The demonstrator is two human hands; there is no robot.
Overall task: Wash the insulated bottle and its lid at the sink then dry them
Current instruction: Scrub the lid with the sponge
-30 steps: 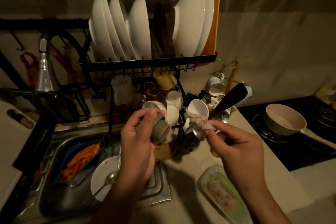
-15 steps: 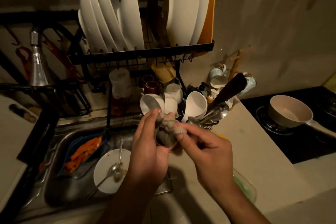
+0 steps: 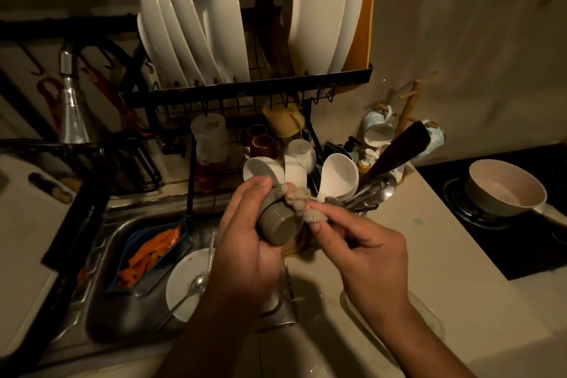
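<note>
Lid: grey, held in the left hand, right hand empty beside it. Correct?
Not quite. The head view shows the right hand is not empty: its fingertips pinch a beige knotted cord that touches the grey lid. The rest stands: the left hand holds the grey lid.

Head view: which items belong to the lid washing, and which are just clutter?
Job: lid, gripped by left hand; cord, pinched by right hand; sink; tap.

Lying about: racked plates; cups; dirty plate and spoon in the sink; tray of orange scraps; pan on the stove.
</note>
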